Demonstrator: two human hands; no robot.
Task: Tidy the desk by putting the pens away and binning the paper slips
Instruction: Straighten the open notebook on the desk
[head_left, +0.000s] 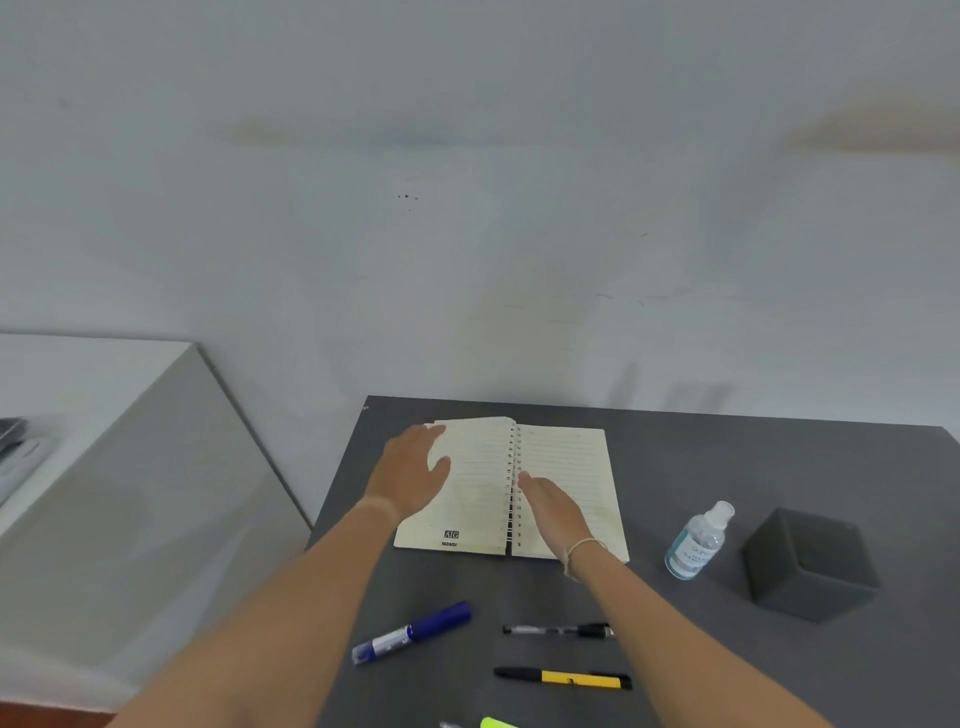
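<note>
Pens lie loose on the near desk (727, 675): a yellow-black pen (563, 678), a slim black pen (558, 630), a blue marker (412, 632) at left. Light, stiff and likely to roll, each is best pinched mid-barrel. Farther, both hands rest flat on the open notebook (566, 457), left hand (410, 475) fingers spread, right hand (550, 506) fingers together. Dark cube holder (810, 566) sits right. No slips visible.

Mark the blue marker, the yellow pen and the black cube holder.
blue marker (413, 632): head view, mid-barrel.
yellow pen (563, 678): head view, yellow barrel section.
black cube holder (808, 566): head view, front wall.
</note>
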